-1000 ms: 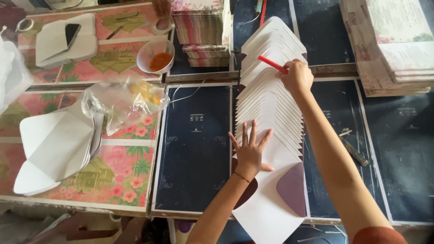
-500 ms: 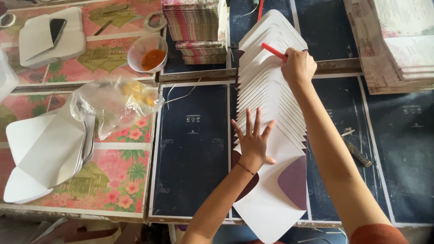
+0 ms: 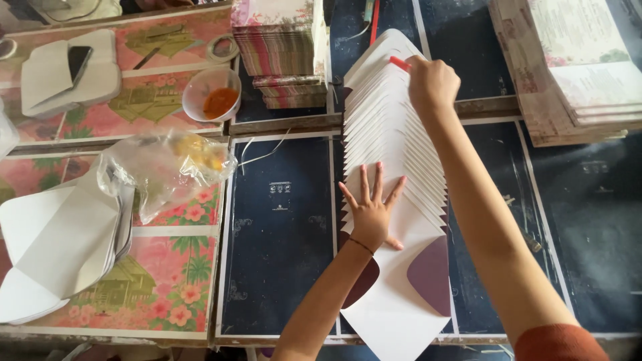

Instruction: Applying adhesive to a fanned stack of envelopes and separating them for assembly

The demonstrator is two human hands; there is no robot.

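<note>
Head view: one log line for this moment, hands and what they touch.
left hand: flat, fingers spread on fanned white envelopes | right hand: gripping red brush at row's far end | bowl of orange paste: apart, left

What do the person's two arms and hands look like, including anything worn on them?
Both forearms are bare. The left hand has a thin dark band at its wrist. The right hand wears nothing visible; a rust-red sleeve covers that upper arm.
</note>
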